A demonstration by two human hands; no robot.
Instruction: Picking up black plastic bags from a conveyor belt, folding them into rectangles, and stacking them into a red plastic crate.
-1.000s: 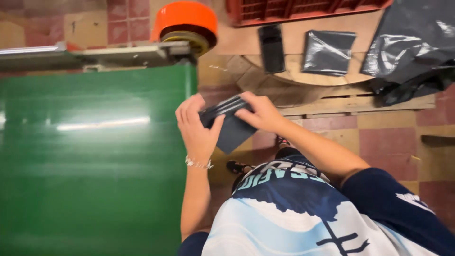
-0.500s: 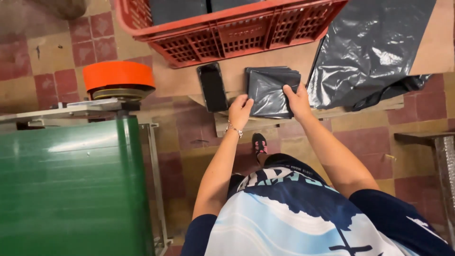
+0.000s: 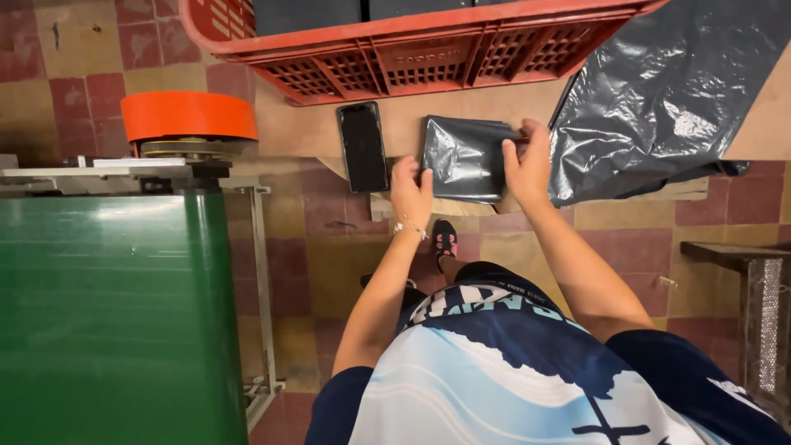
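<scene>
Here, near the centre top of the frame, the folded dark plastic bag [image 3: 466,158] lay on the brown desk [image 3: 305,132] near its front edge. The left hand [image 3: 410,188] pressed flat on its left border and the right hand [image 3: 527,163] pinched its right border, apparently keeping the folds square. A black phone [image 3: 363,147] lay just left; a red crate [image 3: 428,45] closed off the room above.

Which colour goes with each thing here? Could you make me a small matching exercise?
Things:
1. crate
2. conveyor belt
3. folded plastic bag between the left hand and right hand
4. phone

Colours:
a. green
b. black, screen dark
c. red
d. dark grey, shiny

Pairs: 1-c, 2-a, 3-d, 4-b
</scene>
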